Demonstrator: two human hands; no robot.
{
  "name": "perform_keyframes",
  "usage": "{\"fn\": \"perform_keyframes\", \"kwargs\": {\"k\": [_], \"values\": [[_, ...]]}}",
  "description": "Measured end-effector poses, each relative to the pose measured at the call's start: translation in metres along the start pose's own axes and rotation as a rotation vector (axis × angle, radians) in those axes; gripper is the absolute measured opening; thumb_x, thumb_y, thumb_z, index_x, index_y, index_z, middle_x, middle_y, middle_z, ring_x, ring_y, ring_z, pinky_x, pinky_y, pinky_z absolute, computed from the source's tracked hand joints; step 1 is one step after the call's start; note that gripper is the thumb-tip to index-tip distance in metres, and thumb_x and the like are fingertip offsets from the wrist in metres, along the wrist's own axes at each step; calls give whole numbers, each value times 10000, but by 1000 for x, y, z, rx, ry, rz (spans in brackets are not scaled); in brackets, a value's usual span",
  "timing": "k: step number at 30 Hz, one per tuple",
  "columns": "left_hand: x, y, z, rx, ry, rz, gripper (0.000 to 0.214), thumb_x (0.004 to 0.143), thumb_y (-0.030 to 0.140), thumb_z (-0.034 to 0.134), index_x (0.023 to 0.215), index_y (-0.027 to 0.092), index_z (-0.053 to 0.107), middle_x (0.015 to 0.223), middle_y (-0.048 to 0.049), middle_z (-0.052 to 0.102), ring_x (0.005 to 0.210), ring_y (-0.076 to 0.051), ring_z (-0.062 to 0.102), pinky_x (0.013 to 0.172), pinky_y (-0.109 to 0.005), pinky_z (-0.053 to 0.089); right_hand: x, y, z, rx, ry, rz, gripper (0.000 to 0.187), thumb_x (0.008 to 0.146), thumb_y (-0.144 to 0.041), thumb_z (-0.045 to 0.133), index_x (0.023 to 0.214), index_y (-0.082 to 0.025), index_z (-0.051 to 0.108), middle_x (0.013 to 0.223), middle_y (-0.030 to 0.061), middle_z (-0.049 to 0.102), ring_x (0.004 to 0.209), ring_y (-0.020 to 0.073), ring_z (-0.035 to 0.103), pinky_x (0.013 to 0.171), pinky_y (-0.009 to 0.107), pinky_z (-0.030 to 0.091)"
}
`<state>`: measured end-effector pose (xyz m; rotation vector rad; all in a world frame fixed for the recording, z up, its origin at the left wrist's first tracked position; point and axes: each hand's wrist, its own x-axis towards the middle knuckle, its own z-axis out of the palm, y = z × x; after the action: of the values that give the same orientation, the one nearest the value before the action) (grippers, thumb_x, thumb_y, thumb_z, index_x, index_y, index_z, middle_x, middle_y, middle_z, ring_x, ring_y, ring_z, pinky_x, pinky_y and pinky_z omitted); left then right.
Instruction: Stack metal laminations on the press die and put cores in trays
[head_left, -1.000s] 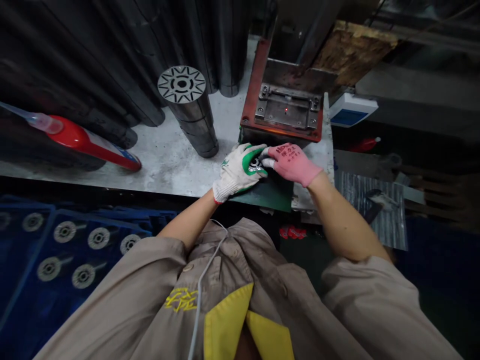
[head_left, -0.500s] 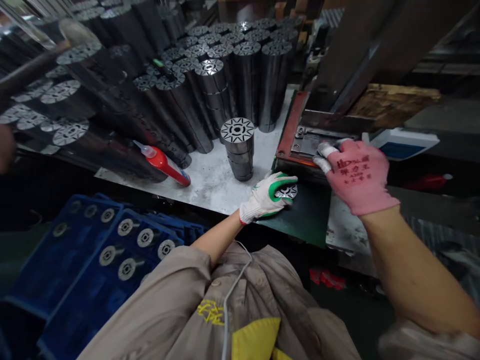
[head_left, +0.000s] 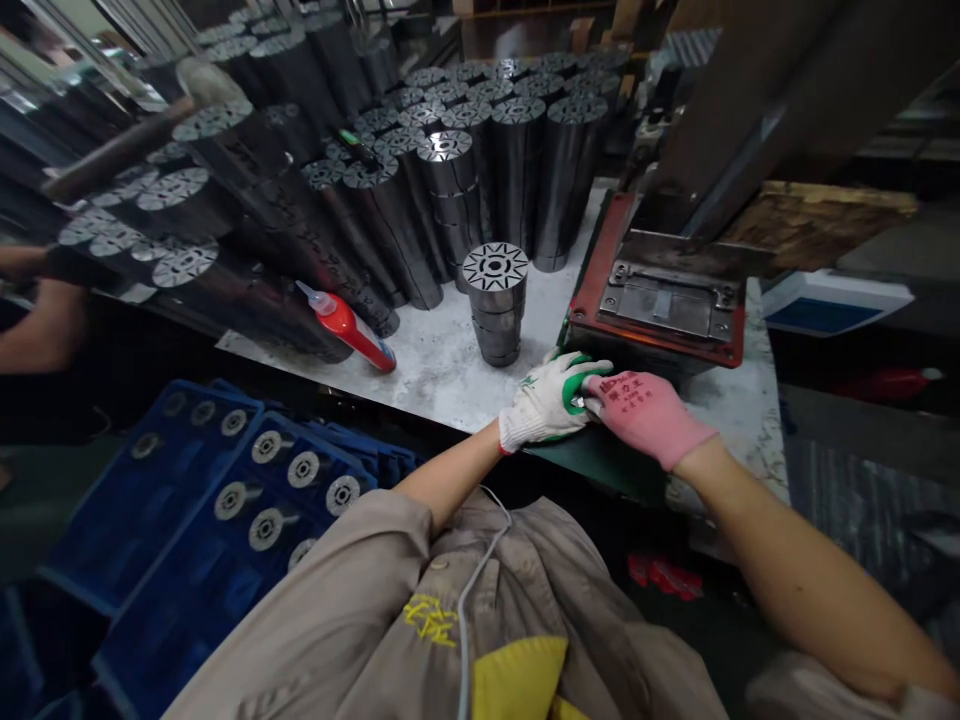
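Observation:
My left hand (head_left: 551,395), in a white and green glove, wraps round a slotted metal rotor core that it mostly hides. My right hand (head_left: 646,412), in a pink glove, has its fingertips pinched together against that core. Whatever small piece sits between those fingers is too covered to make out. Just beyond my left hand, a stack of rotor cores (head_left: 496,300) stands upright on the bench. To the right of it, a metal fixture (head_left: 664,305) lies on a red-edged plate (head_left: 731,352), with a small shiny piece at its middle.
Tall columns of rotor cores (head_left: 517,170) crowd the back of the bench (head_left: 439,385). A red glue bottle (head_left: 352,330) lies at the left. Below it are blue trays (head_left: 187,540) holding shafted cores. A wooden-handled hammer (head_left: 124,150) and another person's arm (head_left: 49,325) are far left.
My right hand has moved left and nearer to me, from the metal fixture to the rotor core in my left hand. The camera view has shifted slightly.

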<state>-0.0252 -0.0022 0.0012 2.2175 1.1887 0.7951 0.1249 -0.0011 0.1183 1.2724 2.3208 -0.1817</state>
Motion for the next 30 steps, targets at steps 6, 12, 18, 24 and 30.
{"fn": "perform_keyframes", "kwargs": {"k": [6, 12, 18, 24, 30], "values": [[9, 16, 2, -110, 153, -176, 494, 927, 472, 775, 1353, 225, 736, 1341, -102, 730, 1285, -290, 675, 1177, -456, 530, -14, 42, -21, 121, 492, 371, 516, 1068, -535, 524, 1381, -161, 691, 1314, 208, 718, 1214, 368, 663, 926, 453, 525], [12, 18, 16, 15, 160, -239, 536, 902, 458, 775, 1371, 206, 718, 1400, -125, 679, 1366, -316, 595, 1243, -481, 439, 6, 60, -33, 52, 508, 420, 573, 1076, -615, 469, 1176, -135, 765, 1401, 249, 618, 1274, 406, 569, 998, 522, 486], [2, 6, 20, 80, 150, -195, 944, 836, 835, 719, 1529, 205, 597, 1526, -177, 540, 1447, -401, 509, 1227, -526, 430, -18, 46, -12, 241, 448, 345, 465, 1119, -467, 410, 1378, -220, 708, 1345, 171, 698, 1247, 333, 637, 1015, 456, 478], [2, -5, 10, 56, 68, -48, 910, 873, 829, 677, 1539, 214, 595, 1501, -142, 612, 1455, -359, 535, 1255, -486, 430, -6, 24, 24, 218, 153, 94, 410, 1095, -237, 392, 1348, -155, 704, 1390, 149, 710, 1286, 290, 653, 1076, 393, 465], [-1, -6, 9, 33, 150, -113, 918, 856, 833, 688, 1517, 200, 617, 1493, -166, 602, 1389, -350, 596, 1191, -469, 503, -19, 33, -22, 122, 158, 107, 434, 1129, -343, 422, 1449, -172, 660, 1422, 153, 690, 1326, 327, 629, 1081, 419, 481]]}}
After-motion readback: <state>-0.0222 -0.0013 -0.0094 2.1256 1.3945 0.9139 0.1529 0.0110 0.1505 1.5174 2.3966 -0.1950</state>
